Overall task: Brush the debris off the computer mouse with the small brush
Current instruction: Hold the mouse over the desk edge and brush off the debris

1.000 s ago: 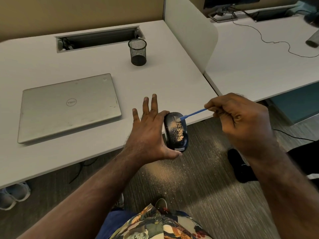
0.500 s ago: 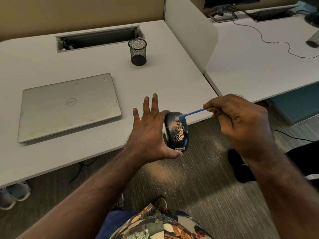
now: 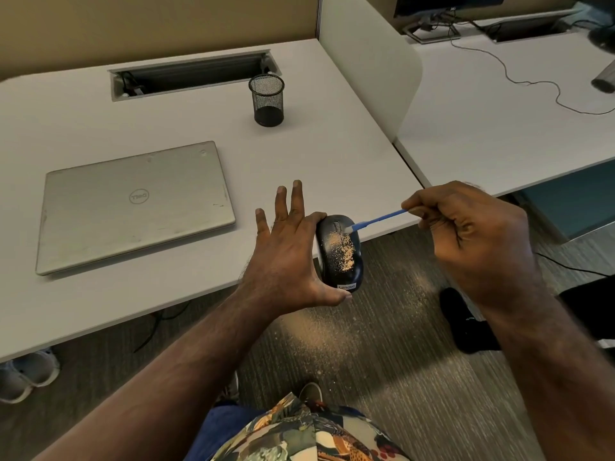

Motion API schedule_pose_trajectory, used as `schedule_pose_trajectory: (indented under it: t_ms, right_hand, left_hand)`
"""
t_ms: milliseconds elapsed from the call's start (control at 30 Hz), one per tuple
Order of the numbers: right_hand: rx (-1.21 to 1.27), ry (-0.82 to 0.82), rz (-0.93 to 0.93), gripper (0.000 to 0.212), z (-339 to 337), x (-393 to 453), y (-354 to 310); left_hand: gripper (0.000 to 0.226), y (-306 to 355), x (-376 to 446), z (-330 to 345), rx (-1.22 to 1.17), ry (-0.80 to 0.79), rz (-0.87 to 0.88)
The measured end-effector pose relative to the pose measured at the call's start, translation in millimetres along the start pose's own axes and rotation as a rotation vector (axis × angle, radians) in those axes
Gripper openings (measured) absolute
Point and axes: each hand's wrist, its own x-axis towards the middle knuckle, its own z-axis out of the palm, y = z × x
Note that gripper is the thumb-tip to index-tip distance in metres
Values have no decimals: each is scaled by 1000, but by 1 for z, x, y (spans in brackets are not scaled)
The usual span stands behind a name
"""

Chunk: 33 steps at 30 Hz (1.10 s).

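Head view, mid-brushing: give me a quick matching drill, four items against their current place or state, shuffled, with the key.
Items
1. mouse
2. small brush
3. laptop
4. mesh cup

States
A. closed, flat on the desk
B. upright near the cable slot
C. in the right hand, tip by the scroll wheel
D. in the left hand past the desk edge, tan debris on top

Pairs: 1-D, 2-C, 3-A, 4-B

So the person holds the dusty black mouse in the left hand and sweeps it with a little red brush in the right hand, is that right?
Not quite: the small brush is blue, not red, as the head view shows. The rest holds: the left hand holds the dusty black mouse and the right hand holds the brush.
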Motion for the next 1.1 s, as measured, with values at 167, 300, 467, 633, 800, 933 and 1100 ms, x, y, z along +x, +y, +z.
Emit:
schedule_pose_trajectory:
  t_ms: [167,300,467,633,800,933,1100]
  right_hand:
    - [-17,-19,-6,20,-1,-2,-1]
    - [-23,4,1,17,-3,-3,0]
    - [-14,-4,-6,16,-1,-5,-1]
    - [-12,-6,3,14,-4,-6,-1]
    - [-13,7,6,18,-3,-7,-1]
    - [-13,-23,-8,14,-4,-9,0]
    - [-27,14,0,17,-6,-11,-2]
  left_hand:
    - [128,0,1,1,-15,13,2]
    - [128,-1,0,1,-21,8,-7]
    - [128,0,1,3,-18,16,-2]
    - [129,-2,0,3,-22,16,-7]
    - [128,0,0,3,-28,17,1]
    - [129,-1,1,4,-29,14,-9]
    - [128,-1,-1,5,-30,9,-10]
